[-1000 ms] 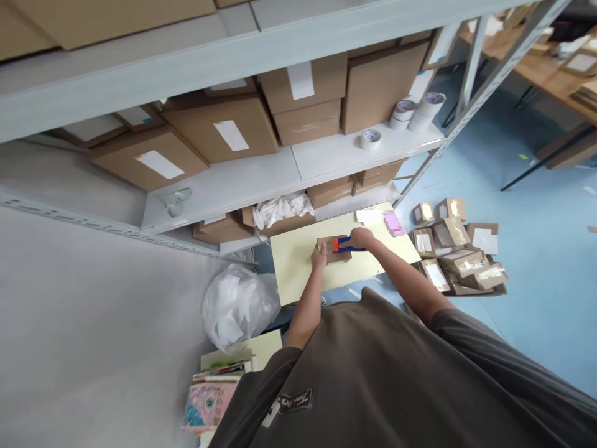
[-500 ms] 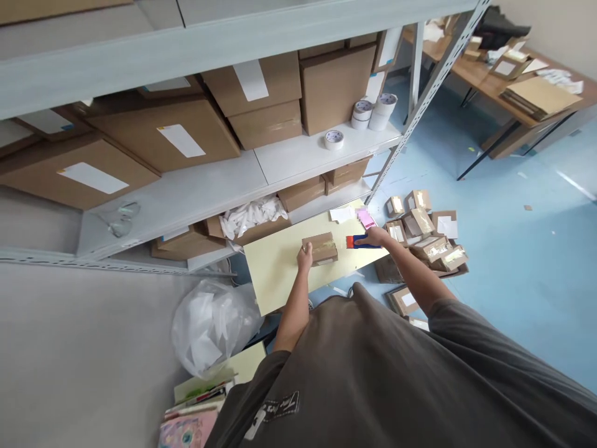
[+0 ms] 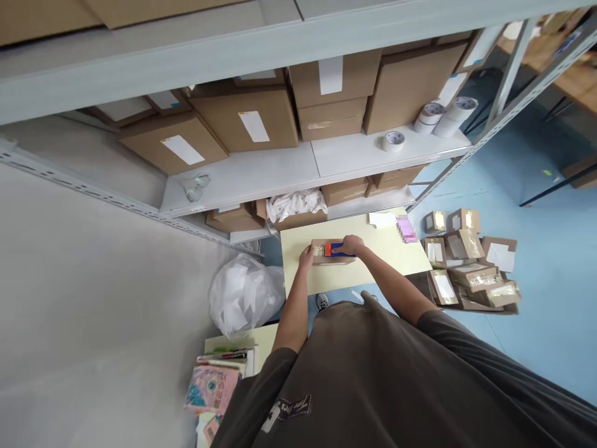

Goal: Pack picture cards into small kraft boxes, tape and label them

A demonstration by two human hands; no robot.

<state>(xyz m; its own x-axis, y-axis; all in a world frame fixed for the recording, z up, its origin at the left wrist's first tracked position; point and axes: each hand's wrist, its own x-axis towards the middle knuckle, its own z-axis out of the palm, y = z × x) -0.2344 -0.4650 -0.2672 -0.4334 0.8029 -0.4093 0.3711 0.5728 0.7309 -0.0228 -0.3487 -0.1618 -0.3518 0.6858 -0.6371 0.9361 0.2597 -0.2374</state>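
Note:
A small cardboard box [image 3: 332,260] lies on the pale yellow table [image 3: 373,264], with shiny clear tape visible on its top near the left end. My left hand [image 3: 306,256] is closed around the box's left end. Gripped in my right hand [image 3: 353,245] is a blue tape dispenser [image 3: 334,249] with an orange-red front, placed against the top of the box. My fingers cover part of the dispenser's body. To the right on the table are a white paper [image 3: 382,219] and a pink item [image 3: 407,229], partly pixelated.
A metal shelf [image 3: 284,167] with cartons and tape rolls [image 3: 394,141] stands behind the table. Several taped boxes [image 3: 473,274] are piled on the floor at right. A clear plastic bag [image 3: 245,298] sits at left, near a pink book [image 3: 212,386] on another surface.
My right hand has brought the tape dispenser leftward from beside the box onto its top. My left hand still holds the box's left end. The camera view has shifted.

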